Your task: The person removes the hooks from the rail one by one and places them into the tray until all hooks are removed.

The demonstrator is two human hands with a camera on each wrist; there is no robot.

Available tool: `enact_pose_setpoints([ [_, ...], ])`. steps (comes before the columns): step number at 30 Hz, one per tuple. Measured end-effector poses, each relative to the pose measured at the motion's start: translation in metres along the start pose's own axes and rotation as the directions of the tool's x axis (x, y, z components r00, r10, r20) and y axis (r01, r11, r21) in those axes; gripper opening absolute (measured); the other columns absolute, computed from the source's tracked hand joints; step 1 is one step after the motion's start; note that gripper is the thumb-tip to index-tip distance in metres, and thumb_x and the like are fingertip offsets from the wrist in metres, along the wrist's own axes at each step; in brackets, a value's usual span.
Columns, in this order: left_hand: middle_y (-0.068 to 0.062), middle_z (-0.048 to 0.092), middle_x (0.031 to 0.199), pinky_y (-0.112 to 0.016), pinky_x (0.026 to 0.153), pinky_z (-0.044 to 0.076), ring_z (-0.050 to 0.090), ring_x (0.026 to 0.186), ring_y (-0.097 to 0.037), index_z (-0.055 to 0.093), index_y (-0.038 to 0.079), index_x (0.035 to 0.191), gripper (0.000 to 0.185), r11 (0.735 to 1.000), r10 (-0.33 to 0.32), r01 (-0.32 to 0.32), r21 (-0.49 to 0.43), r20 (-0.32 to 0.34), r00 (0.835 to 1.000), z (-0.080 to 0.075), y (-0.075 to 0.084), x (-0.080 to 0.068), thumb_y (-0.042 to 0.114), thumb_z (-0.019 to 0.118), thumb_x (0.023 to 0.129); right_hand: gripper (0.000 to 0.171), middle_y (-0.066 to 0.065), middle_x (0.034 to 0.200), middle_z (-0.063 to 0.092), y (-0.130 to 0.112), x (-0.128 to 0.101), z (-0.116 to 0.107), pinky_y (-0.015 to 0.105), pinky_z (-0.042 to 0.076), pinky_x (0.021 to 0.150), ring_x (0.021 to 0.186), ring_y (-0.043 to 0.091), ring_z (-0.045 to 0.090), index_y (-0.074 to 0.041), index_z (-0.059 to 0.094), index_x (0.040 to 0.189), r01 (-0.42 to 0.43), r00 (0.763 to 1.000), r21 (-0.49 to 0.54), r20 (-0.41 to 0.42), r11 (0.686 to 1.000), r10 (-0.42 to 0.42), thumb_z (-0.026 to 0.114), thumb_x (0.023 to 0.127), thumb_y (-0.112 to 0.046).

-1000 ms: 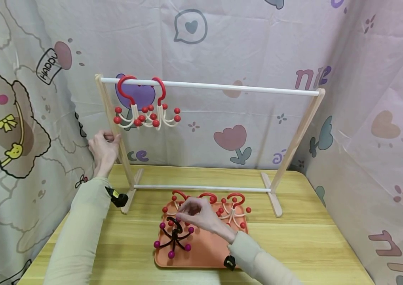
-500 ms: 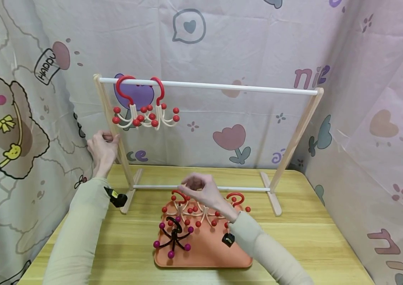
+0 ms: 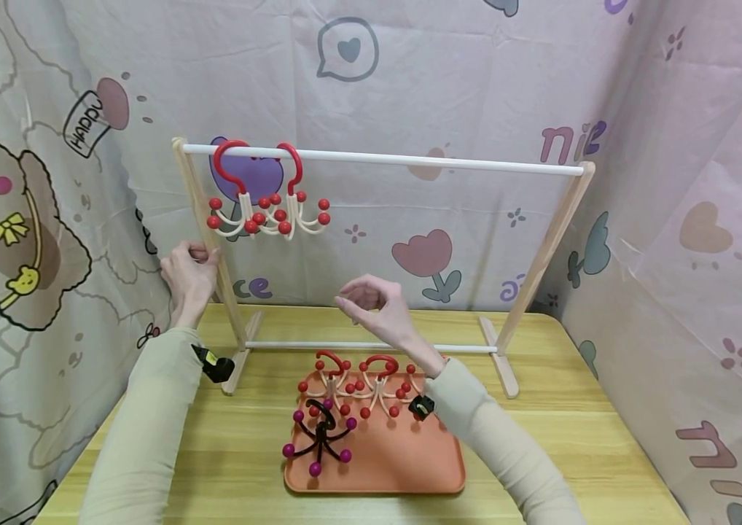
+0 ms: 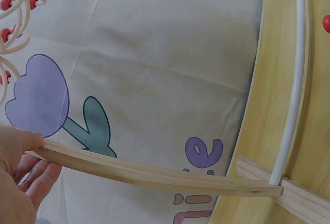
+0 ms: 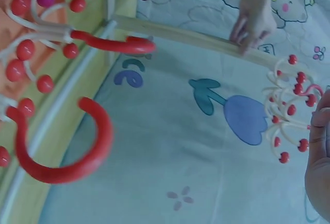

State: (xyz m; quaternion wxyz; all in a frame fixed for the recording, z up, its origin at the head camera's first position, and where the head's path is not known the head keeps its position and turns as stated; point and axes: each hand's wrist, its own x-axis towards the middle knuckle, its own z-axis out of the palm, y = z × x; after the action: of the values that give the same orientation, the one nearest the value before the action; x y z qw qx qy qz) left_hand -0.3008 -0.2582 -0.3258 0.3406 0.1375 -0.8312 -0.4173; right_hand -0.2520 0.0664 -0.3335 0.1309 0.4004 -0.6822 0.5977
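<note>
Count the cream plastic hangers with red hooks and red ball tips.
4. The left hanging hanger and right hanging hanger are on the white rail; the left tray hanger and middle tray hanger lie on the orange plastic tray. The beige sleeve may hide another.

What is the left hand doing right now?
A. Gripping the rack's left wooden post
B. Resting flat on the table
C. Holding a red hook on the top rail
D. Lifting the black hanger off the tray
A. The left hand has its fingers wrapped on the rack's left post, well away from the tray and below the hangers on the rail.
</note>
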Motion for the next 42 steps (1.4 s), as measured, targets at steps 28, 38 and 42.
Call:
enact_pose_setpoints([
  [28, -0.025, 0.068, 0.108, -0.047, 0.099, 0.038, 0.056, 0.108, -0.040, 0.066, -0.004, 0.112, 0.030, 1.000, 0.004, -0.004, 0.003, -0.007, 1.000, 0.000, 0.001, 0.000, 0.022, 0.063, 0.097, 0.021, 0.028, 0.084, 0.070, -0.026, 0.072, -0.009, 0.024, 0.047, 0.051, 0.058, 0.018, 0.065, 0.003, 0.068, 0.108, -0.054, 0.993, -0.059, -0.110, 0.997, 0.047, 0.072, 0.091, -0.008],
  [38, -0.024, 0.069, 0.107, -0.046, 0.097, 0.040, 0.059, 0.105, -0.040, 0.067, -0.004, 0.112, 0.030, 1.000, 0.010, -0.010, 0.011, -0.017, 1.000, 0.001, -0.001, 0.001, 0.022, 0.064, 0.096, 0.023, 0.018, 0.087, 0.074, -0.025, 0.094, -0.006, 0.026, 0.048, 0.051, 0.058, 0.011, 0.064, 0.001, 0.068, 0.110, -0.089, 0.989, -0.053, -0.126, 0.995, 0.082, 0.072, 0.092, -0.012],
  [42, -0.025, 0.070, 0.106, -0.045, 0.095, 0.041, 0.061, 0.102, -0.040, 0.068, -0.004, 0.111, 0.030, 1.000, 0.024, -0.023, 0.014, -0.025, 0.999, 0.001, -0.001, 0.002, 0.021, 0.065, 0.096, 0.021, 0.023, 0.088, 0.072, -0.025, 0.104, -0.004, 0.025, 0.048, 0.050, 0.057, 0.010, 0.064, -0.001, 0.069, 0.109, -0.092, 0.985, -0.048, -0.150, 0.995, 0.084, 0.073, 0.091, -0.012],
])
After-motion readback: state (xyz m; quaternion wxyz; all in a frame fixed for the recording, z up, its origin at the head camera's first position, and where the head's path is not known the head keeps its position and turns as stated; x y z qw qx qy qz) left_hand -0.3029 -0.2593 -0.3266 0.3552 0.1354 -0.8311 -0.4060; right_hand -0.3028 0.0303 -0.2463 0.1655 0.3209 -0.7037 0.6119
